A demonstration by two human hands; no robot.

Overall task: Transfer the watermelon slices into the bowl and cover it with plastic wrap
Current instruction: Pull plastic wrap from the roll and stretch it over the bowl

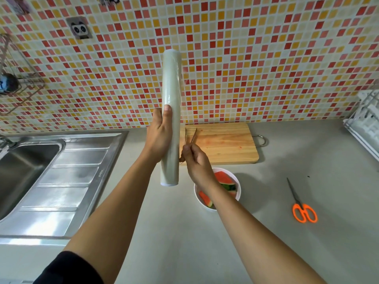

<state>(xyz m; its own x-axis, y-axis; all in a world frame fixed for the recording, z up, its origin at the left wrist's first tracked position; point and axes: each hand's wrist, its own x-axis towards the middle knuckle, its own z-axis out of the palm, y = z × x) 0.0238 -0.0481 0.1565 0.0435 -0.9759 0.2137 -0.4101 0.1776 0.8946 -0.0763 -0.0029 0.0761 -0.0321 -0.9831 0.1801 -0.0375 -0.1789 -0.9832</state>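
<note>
My left hand (160, 138) grips a long roll of plastic wrap (171, 83) and holds it upright above the counter. A loose edge of film shows along the roll's right side. My right hand (196, 160) is closed right beside the roll's lower part, with two thin wooden chopsticks (192, 136) sticking up from its fingers. Below my right wrist stands a white bowl (238, 191) holding watermelon slices (222, 178), red flesh with green rind. My forearm hides part of the bowl.
A wooden cutting board (225, 144) lies behind the bowl against the tiled wall. Orange-handled scissors (301, 208) lie on the grey counter to the right. A steel sink with drainboard (61, 177) fills the left side. A dish rack (365, 124) stands at far right.
</note>
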